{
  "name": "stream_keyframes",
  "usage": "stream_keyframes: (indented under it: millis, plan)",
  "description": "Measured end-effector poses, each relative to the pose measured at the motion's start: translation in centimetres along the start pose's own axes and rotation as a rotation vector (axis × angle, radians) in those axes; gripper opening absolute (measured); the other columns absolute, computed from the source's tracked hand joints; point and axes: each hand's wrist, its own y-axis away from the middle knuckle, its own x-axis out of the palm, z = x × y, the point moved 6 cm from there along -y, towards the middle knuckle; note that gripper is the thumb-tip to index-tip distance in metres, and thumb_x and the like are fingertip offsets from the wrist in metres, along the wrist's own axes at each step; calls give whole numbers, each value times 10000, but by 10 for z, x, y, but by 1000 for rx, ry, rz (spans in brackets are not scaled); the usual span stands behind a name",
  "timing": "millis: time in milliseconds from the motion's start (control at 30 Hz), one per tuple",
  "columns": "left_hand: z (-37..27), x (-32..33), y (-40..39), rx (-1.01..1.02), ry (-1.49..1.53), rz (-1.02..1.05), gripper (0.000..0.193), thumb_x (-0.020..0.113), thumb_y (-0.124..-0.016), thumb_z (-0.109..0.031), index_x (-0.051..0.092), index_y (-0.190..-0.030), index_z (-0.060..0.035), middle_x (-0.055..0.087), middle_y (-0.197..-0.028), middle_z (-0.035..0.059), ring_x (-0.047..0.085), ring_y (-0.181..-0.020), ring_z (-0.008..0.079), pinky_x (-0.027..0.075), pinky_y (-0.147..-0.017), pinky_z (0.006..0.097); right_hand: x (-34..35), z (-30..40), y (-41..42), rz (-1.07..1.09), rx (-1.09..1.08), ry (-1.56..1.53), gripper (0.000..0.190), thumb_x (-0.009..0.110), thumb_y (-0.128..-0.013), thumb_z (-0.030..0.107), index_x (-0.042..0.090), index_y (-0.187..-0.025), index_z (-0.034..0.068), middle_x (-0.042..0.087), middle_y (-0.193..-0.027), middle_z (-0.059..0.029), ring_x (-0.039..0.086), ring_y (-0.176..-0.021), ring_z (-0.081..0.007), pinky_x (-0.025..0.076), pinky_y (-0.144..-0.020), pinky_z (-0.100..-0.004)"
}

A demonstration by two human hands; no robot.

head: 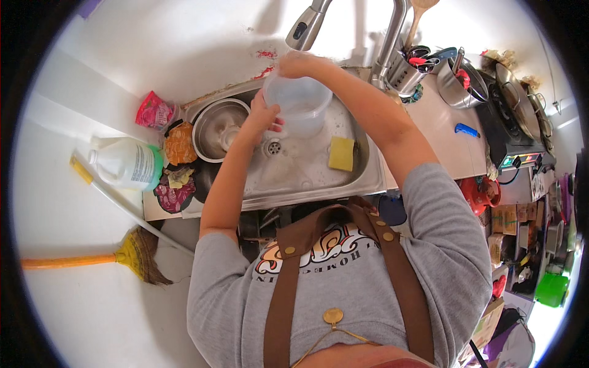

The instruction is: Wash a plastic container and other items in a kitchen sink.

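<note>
My left hand [267, 115] grips the near left side of a translucent plastic tub [301, 110], tilted over the stainless steel sink [303, 181]. At the tub's far rim is my right hand [297, 64], blurred, just below the pull-out spray head [306, 30] of the faucet. Its fingers are too unclear to tell whether they hold the rim. A round steel basin [209, 131] sits in the sink's left part, beside my left forearm. Near the sink's right wall lies a yellow sponge [341, 154]. The drain [274, 147] shows between the basin and the sponge.
Left of the sink stand a jug of green liquid [131, 165] and a pink packet [155, 110]. A broom [138, 255] leans nearby. On the right are a utensil holder [407, 76], a steel pot [460, 85], a blue cutter [467, 130] and a black stove [511, 133].
</note>
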Motion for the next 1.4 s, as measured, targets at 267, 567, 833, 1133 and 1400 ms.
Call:
stream_keyframes:
  millis: [267, 567, 833, 1133, 1400]
  plan:
    - [2, -15, -4, 25, 74, -6, 522, 527, -795, -201, 251, -1202, -25, 437, -1046, 159, 554, -637, 193, 483, -515, 289, 0, 36, 6, 90, -104, -139, 309, 497, -778, 270, 605, -924, 20, 613, -881, -143, 577, -848, -286, 441, -747, -359]
    - [-2, -15, -7, 63, -137, -107, 587, 559, -773, -193, 241, -1250, -64, 473, -1022, 166, 567, -566, 195, 492, -498, 297, 0, -8, 11, 39, -24, 272, 323, 473, -787, 310, 595, -955, 63, 598, -942, -127, 564, -871, -283, 431, -777, -351]
    - [-11, -9, -15, 174, -167, -120, 455, 452, -789, -165, 345, -1214, -42, 522, -1013, 180, 598, -657, 214, 487, -516, 327, -21, -11, 39, -229, -15, -39, 294, 472, -791, 275, 595, -954, 63, 615, -885, -110, 579, -821, -251, 441, -753, -337]
    - [-43, -38, 8, 499, -676, -416, 453, 417, -750, -111, 414, -1202, -73, 539, -953, 233, 566, -486, 264, 477, -528, 345, -38, -32, 113, -389, 239, -596, 290, 504, -814, 315, 606, -966, 91, 581, -967, -45, 530, -916, -142, 408, -813, -288]
    - [-17, -66, -56, 82, -4, -178, 339, 441, -805, -184, 507, -1093, -16, 558, -639, 46, 471, -390, 143, 388, -366, 243, -23, 36, 122, -306, -160, -25, 336, 584, -762, 375, 555, -925, 83, 558, -979, -67, 521, -929, -180, 392, -824, -301]
